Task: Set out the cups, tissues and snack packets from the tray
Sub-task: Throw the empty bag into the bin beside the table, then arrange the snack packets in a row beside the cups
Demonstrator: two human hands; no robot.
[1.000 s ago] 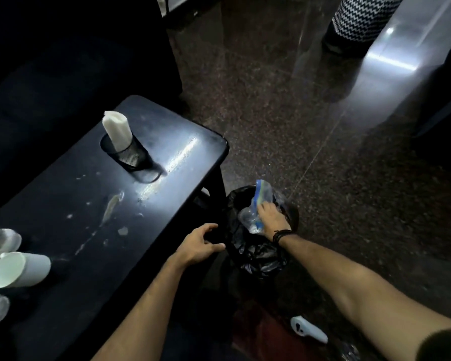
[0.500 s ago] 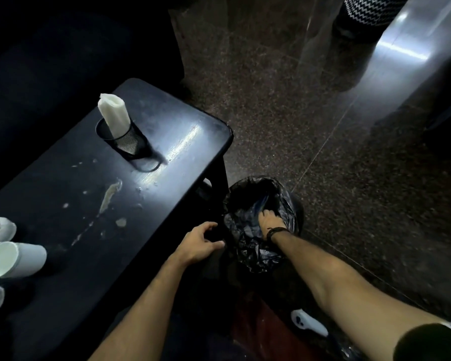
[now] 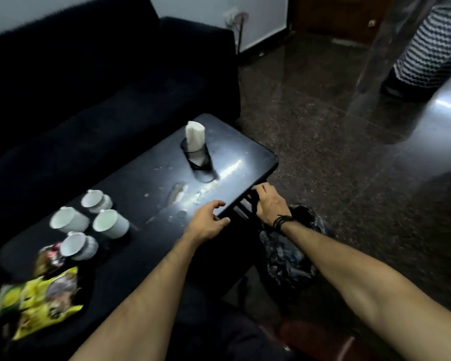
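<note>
Two bare forearms are seen, with no sleeves reaching the wrists. The left hand (image 3: 206, 225) is unadorned: no ring, watch or band can be made out on it. The right hand (image 3: 270, 204) is marked off at the wrist by a dark bracelet (image 3: 283, 222), wound in several thin cord-like strands. Dark clothing is glimpsed at the bottom edge between the arms, though its details are blurred.

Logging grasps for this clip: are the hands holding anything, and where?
No object held. The left hand rests open at the black table's edge; the right hand reaches under that edge.
</note>
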